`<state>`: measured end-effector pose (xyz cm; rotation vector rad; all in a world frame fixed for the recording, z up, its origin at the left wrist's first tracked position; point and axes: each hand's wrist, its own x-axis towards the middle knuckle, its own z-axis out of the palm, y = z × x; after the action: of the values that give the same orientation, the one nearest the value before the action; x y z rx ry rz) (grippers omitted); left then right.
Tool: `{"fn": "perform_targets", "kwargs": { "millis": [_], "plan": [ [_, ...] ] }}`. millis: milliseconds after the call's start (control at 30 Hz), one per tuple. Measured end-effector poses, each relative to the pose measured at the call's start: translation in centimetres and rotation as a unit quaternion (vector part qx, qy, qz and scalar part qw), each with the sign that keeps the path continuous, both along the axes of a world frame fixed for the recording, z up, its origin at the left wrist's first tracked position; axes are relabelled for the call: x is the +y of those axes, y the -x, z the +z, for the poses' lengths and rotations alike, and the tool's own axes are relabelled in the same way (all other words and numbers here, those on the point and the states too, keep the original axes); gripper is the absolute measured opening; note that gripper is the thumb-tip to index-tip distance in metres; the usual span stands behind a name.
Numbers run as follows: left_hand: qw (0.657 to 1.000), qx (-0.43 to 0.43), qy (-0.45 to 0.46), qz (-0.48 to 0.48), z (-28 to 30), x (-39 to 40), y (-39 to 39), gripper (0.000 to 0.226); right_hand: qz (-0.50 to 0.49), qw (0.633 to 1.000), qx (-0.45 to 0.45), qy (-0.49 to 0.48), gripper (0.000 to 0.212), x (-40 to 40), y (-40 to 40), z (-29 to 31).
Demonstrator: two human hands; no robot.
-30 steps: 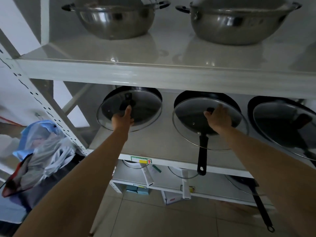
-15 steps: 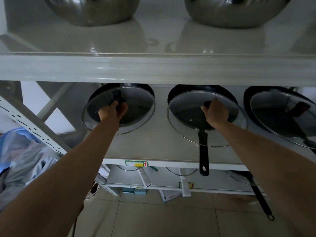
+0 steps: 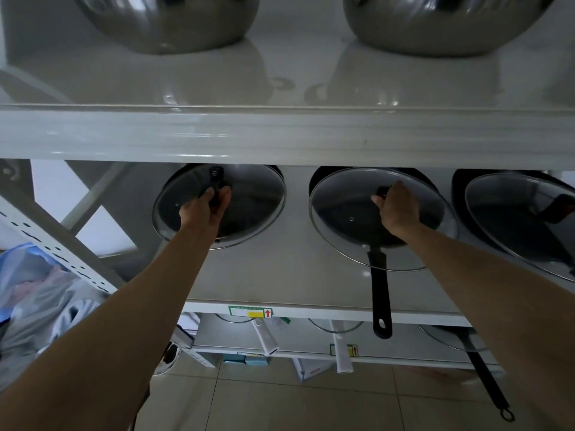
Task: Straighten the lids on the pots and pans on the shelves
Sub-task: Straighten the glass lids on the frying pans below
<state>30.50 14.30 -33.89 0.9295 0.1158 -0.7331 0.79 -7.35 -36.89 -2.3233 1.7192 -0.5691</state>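
White middle shelf (image 3: 295,275), dim light. Left grip (image 3: 207,209) holds the left lid (image 3: 249,213) by its knob; right grip (image 3: 396,206) clasps the middle lid (image 3: 345,219) likewise. Both lids sit skewed toward the grips, overhanging their pans' near rims.

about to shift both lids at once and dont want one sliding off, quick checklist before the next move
1. Left hand closed on the black handle of the left lid: ok.
2. Right hand on the middle lid knob: ok, though the knob is mostly hidden.
3. Middle lid centred on its pan: not ok, it sits forward, overhanging the pan handle.
4. Left lid seated on its rim: cannot tell, the pan beneath is hidden.
5. Headroom under the upper shelf: cannot tell, it looks low.
6. Right lid straight: not ok, tilted and untouched.
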Motion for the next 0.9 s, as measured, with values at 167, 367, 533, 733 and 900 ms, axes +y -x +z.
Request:
{"fn": "perform_targets", "kwargs": {
  "millis": [167, 367, 533, 733, 900],
  "plan": [
    [1.000, -0.008, -0.007, 0.003, 0.1, -0.7, -0.6, 0.005, 0.005, 1.000, -0.020, 0.003, 0.046, -1.2, -0.3, -0.1],
    [1.000, -0.005, 0.005, -0.002, 0.0, -1.7, -0.9, 0.005, 0.003, 1.000, -0.016, -0.006, 0.049, -2.6, -0.9, 0.0],
    [1.000, 0.002, 0.004, 0.000, -0.2, -2.4, -1.3, 0.005, 0.004, 1.000, -0.002, 0.004, 0.042, -3.5, -1.4, 0.1],
    [1.000, -0.001, -0.010, 0.007, -0.5, -2.9, -1.6, 0.003, 0.018, 1.000, 0.008, 0.015, 0.038, -4.2, -1.9, 0.3],
    [1.000, -0.012, -0.017, 0.021, -0.6, -3.0, -1.5, 0.005, 0.019, 1.000, 0.008, 0.009, 0.037, -4.6, -2.3, 0.1]
  ]
}}
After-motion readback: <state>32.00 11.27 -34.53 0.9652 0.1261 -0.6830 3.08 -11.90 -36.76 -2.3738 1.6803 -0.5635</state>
